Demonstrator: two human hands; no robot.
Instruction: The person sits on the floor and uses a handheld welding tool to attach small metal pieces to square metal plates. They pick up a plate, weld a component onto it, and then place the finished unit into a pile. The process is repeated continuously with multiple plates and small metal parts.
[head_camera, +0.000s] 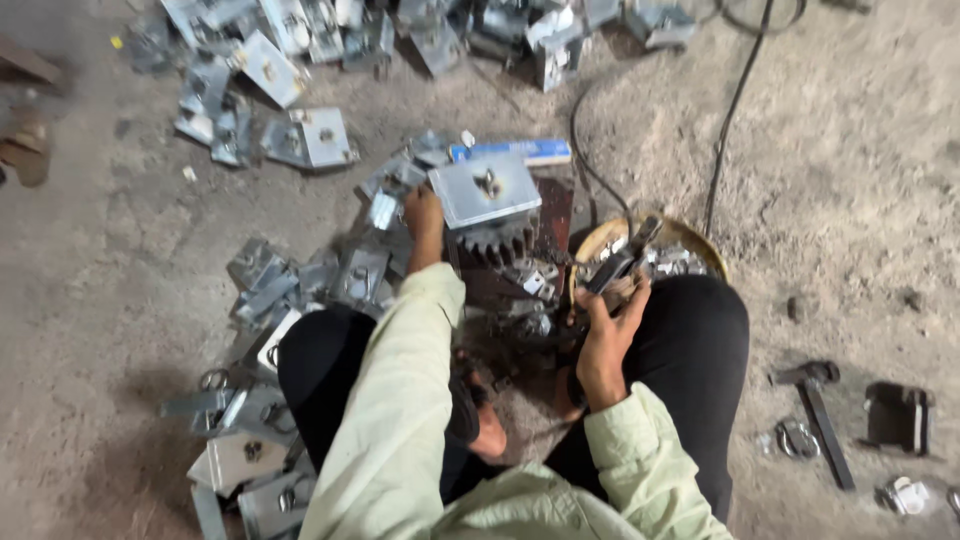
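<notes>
Left hand (424, 215): stretched fwd, fingers closed on left edge of square metal plate (485, 190).
Plate: lies flat on top of a gear (497, 240), in front of the knees.
Right hand (605, 335): closed around dark welding holder (622, 262), tip pointing up-right, near the plate.
Around: many metal brackets (300, 135) on dirt floor; hammer (815, 405) at right; black cable (735, 100) behind.

The floor is a rough, grey-brown dirt and concrete surface (860, 200), dusty and uneven, lit softly from above with dim shadow toward its left edge. A thin black cable (735, 100) runs across it from the top edge downward. Right of the cable the ground lies grainy and pale; left of the cable it turns darker and smoother.
</notes>
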